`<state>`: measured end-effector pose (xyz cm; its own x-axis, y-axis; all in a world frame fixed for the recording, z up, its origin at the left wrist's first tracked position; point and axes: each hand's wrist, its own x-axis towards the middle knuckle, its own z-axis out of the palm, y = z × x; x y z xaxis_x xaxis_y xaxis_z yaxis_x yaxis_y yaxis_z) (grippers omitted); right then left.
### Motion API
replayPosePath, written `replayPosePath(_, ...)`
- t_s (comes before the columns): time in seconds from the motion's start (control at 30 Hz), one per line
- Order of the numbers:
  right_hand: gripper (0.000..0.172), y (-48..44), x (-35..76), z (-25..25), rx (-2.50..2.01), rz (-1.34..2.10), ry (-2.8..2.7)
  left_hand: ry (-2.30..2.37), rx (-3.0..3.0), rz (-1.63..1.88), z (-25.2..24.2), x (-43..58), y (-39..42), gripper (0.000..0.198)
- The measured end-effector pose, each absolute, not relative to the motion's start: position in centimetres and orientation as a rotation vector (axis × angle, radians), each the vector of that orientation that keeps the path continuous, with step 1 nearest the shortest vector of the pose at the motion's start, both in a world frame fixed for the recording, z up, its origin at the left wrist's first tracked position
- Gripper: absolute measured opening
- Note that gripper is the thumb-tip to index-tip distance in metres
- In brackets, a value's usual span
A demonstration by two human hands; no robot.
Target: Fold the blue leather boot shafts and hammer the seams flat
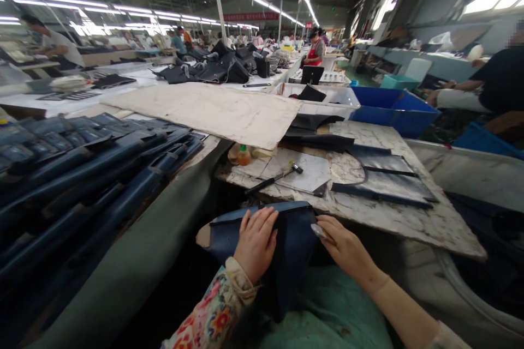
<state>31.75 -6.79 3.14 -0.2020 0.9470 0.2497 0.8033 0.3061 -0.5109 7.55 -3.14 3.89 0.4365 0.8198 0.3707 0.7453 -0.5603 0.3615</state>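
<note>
A dark blue leather-like piece [297,234], folded and with a tan end at its left, lies across my lap at the table's near edge. On top of it rests my left hand [256,242], its fingers stretched out flat. At the piece's right edge, my right hand [347,248] is closed round a small tool with a shiny rounded end [319,232]; its exact kind is hard to make out. Just beyond, on the table, are a hammer [280,176] with a black handle and a small amber bottle [243,156] with a green top.
Stacked blue pieces [102,174] fill the left side. The worn tabletop [417,218] carries more cut pieces [385,174] and a pale board [213,109]. Behind stand a white bin [339,99] and a blue bin [393,109]. A person [497,76] sits at the far right.
</note>
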Motion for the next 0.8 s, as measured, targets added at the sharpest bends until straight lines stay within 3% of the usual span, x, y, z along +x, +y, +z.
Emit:
replayPosePath(0.2,0.04,-8.6,30.5,1.2,-1.59,0.217,-1.944,1.329,2.606,0.793,3.4,10.3,-3.3,0.039)
replayPosePath(0.5,0.039,-8.8,30.2,1.8,-1.623,0.205,-1.952,1.395,2.749,0.866,2.7,10.4,-3.7,0.035)
replayPosePath(0.8,0.041,-9.0,30.5,2.5,-1.58,0.109,-2.124,1.374,2.731,0.583,3.9,12.4,-3.1,0.03)
